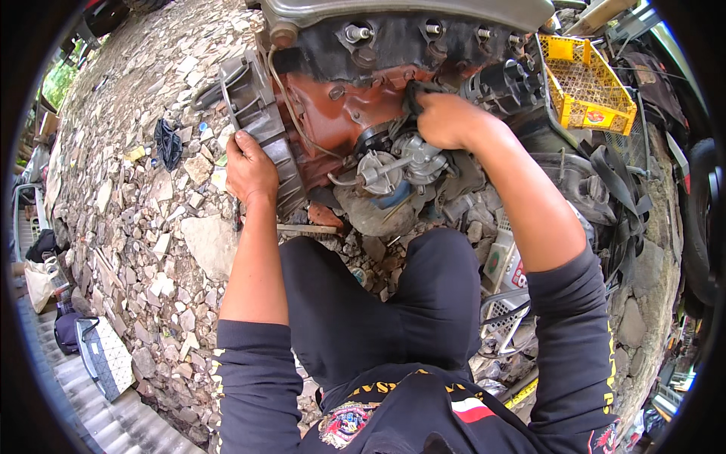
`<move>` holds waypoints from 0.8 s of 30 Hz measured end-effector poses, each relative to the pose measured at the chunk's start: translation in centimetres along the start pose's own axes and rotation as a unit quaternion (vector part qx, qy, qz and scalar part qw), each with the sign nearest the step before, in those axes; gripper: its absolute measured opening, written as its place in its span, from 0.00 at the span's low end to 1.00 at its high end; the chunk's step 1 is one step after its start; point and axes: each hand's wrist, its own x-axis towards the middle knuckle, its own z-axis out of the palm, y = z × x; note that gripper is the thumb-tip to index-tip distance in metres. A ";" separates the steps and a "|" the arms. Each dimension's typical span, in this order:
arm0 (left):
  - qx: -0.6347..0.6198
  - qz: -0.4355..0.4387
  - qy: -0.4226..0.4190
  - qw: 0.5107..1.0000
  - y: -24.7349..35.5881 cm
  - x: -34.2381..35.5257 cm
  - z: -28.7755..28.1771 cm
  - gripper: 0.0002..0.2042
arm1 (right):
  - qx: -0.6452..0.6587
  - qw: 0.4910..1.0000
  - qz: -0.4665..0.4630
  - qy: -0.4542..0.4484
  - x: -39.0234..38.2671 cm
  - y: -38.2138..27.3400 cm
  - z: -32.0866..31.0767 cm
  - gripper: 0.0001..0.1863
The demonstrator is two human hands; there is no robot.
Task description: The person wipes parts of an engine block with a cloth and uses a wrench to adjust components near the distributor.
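Note:
A car engine with a red-painted block [321, 106] lies in front of me, its dark cylinder head [393, 53] fitted with several spark plugs. At the engine's left end, my left hand [253, 170] grips the edge of the grey ribbed housing [261, 113], thumb on top. My right hand [454, 122] is closed and pressed against the block's side, with a dark rag [414, 94] showing at its fingertips; the fingers are partly hidden. Just below that hand sits a round metal fuel pump [382, 172]. A black oil filter [499, 83] is to its right.
Broken stones [151, 250] cover the ground on the left. A yellow plastic crate [590, 87] stands at the far right, with black straps [616, 189] below it. A wooden-backed brush [306, 228] lies under the engine. A white-grey crate [503, 261] is beside my right knee.

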 end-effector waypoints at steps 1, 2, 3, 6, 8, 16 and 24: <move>0.001 0.003 0.004 1.000 -0.1 0.1 0.0 0.26 | 0.130 0.991 -0.008 0.041 -1.0 0.3 0.0 0.23; 0.002 0.006 0.008 1.000 -0.2 0.1 0.1 0.26 | 0.098 0.995 -0.013 0.024 -1.4 0.0 -0.2 0.26; -0.005 0.004 -0.003 1.000 0.2 -0.1 -0.5 0.26 | 0.070 0.997 -0.018 0.008 -2.1 -0.6 -0.4 0.29; -0.004 0.015 0.015 1.000 0.1 0.1 0.1 0.26 | 0.098 0.987 0.117 0.047 -2.5 -1.9 -0.7 0.30; -0.015 0.010 0.003 1.000 0.0 0.2 0.0 0.26 | 0.062 0.985 0.153 0.044 -2.0 -2.2 -0.8 0.31; -0.008 0.006 -0.001 1.000 0.1 0.1 -0.3 0.26 | -0.150 0.981 0.120 0.017 -1.5 -4.1 -2.5 0.17; 0.040 0.041 0.010 0.998 -0.5 0.2 -0.2 0.24 | -0.075 0.983 0.166 -0.015 -2.4 -4.1 -3.3 0.19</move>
